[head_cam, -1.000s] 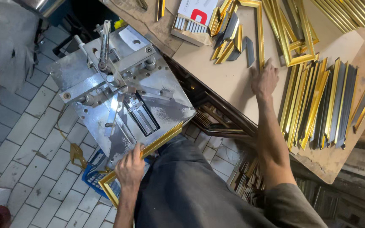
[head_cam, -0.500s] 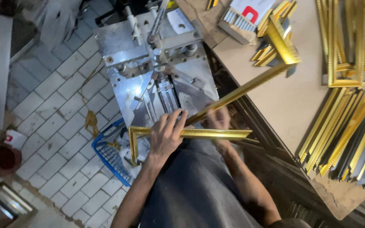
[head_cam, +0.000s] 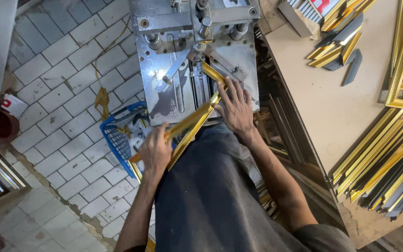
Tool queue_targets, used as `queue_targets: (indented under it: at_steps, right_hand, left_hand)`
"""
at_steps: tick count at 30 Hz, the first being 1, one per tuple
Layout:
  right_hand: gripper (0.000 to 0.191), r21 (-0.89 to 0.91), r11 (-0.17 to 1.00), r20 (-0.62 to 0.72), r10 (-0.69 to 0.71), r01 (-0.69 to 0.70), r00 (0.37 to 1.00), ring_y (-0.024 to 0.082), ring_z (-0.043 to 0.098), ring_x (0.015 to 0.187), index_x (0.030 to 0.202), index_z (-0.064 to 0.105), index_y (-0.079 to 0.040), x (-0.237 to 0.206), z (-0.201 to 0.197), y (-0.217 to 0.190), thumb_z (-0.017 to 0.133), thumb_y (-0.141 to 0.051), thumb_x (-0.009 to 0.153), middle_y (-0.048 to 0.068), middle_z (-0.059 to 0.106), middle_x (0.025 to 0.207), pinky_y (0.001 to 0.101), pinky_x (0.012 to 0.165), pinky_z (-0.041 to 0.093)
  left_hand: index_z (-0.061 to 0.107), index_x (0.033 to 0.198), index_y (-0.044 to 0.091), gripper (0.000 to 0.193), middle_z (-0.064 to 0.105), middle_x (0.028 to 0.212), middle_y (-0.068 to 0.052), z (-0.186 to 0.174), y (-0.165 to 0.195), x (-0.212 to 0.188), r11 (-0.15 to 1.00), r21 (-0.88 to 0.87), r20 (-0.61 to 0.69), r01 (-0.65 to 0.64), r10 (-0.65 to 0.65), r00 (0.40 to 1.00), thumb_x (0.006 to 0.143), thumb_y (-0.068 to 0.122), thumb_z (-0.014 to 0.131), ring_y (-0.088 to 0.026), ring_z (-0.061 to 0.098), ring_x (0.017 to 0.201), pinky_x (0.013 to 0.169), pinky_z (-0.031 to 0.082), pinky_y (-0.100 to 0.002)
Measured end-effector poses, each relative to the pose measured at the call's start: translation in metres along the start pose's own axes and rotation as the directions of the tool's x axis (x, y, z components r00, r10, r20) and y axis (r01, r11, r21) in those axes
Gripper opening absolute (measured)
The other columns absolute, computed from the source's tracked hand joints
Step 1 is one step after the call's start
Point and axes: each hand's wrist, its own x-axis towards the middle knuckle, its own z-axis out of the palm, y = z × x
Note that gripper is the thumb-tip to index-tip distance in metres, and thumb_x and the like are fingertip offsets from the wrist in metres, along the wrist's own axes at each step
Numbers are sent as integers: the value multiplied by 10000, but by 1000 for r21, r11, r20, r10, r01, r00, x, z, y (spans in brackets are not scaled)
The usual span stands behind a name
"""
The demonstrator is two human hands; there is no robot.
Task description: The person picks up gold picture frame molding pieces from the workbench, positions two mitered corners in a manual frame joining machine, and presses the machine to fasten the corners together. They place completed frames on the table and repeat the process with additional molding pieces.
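Two long gold-coloured picture-frame moulding strips [head_cam: 190, 128] lie slanting across the near edge of a grey steel frame-joining machine [head_cam: 183, 60], their far ends running up toward its central clamp, where a shorter gold moulding piece [head_cam: 213, 73] meets them at an angle. The left hand [head_cam: 156, 150] grips the near end of the strips, fingers curled round them (that hand is blurred, so how tightly it is closed is hard to tell). The right hand [head_cam: 235, 108] lies flat on the machine's plate with fingers spread and stretched out, pressing on the upper part of the strips just beside the clamp; it clasps nothing.

Left of the machine and below its plate, a blue plastic mesh basket [head_cam: 117, 135] sits on the white tiled floor [head_cam: 57, 79], with a yellow cord [head_cam: 101, 95] hanging near it. To the right stands a pale wooden worktable [head_cam: 323, 93]; a stack of gold and dark frame mouldings [head_cam: 383, 158] lies on its near right part, and a smaller heap of short gold and grey offcuts [head_cam: 339, 42] lies toward its far end
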Motion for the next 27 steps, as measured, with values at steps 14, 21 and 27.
queue_targets:
  at_steps: [14, 21, 27]
  right_hand:
    - [344, -2, 993, -247, -112, 116, 962, 301, 389, 1494, 1204, 778, -322, 51, -3, 28, 805, -346, 861, -104, 659, 1401, 565, 1071, 224]
    - [524, 309, 944, -316, -10, 113, 949, 241, 543, 1136, 1216, 737, -175, 73, -2, 38, 898, -309, 736, 30, 643, 1136, 424, 950, 375]
    - [486, 345, 936, -353, 65, 66, 933, 272, 479, 913, 976, 655, -97, 65, 5, 33, 973, -314, 680, 16, 583, 915, 424, 848, 371]
  left_hand:
    - [694, 1295, 349, 405, 453, 1293, -97, 26, 10, 116, 993, 109, -211, 53, -29, 977, 917, 329, 839, -326, 387, 1186, 922, 336, -481]
    - [779, 1274, 289, 366, 533, 1009, 21, 41, 19, 153, 991, 129, -216, -43, 71, 974, 916, 340, 839, -235, 466, 1047, 880, 364, -453]
    - [779, 1243, 295, 321, 517, 929, 39, 41, 16, 147, 988, 149, -184, -37, 65, 981, 945, 403, 829, -221, 417, 920, 821, 352, -427]
